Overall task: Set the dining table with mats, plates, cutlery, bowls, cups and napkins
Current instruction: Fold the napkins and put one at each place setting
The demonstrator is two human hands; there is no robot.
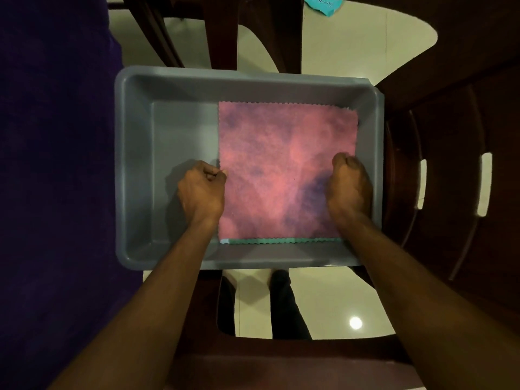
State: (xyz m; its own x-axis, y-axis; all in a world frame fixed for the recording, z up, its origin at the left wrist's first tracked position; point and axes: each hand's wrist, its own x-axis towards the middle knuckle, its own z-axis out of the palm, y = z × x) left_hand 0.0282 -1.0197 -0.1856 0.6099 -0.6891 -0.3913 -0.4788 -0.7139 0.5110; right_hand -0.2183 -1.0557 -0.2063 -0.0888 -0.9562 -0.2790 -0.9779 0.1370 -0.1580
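- Head view, looking straight down: a grey bin [132, 164] holds a pink cloth [281, 164] lying flat against its right half, from about 12 to 6 o'clock of the bin floor.
- Beneath the pink cloth, a teal cloth [281, 241] shows as a thin strip along the 6 o'clock edge, which suggests a stack of napkins or mats stored flat.
- Left hand [201, 190], at 8 o'clock of the cloth: fingers curled, pinching the cloth's left edge between thumb and forefinger.
- Right hand [349, 184], at 4 o'clock of the cloth: fingers curled down at the right edge beside the bin wall; whether they have actually caught the cloth cannot be told, since the knuckles hide the tips.
- Holding opposite edges would probably keep the cloth spread and unwrinkled when raised from the bin.
- Dark chairs [450, 178] stand at 3 o'clock and a pale tiled floor [323, 305] at 6 o'clock; no tabletop setting is visible, so the task seems early.
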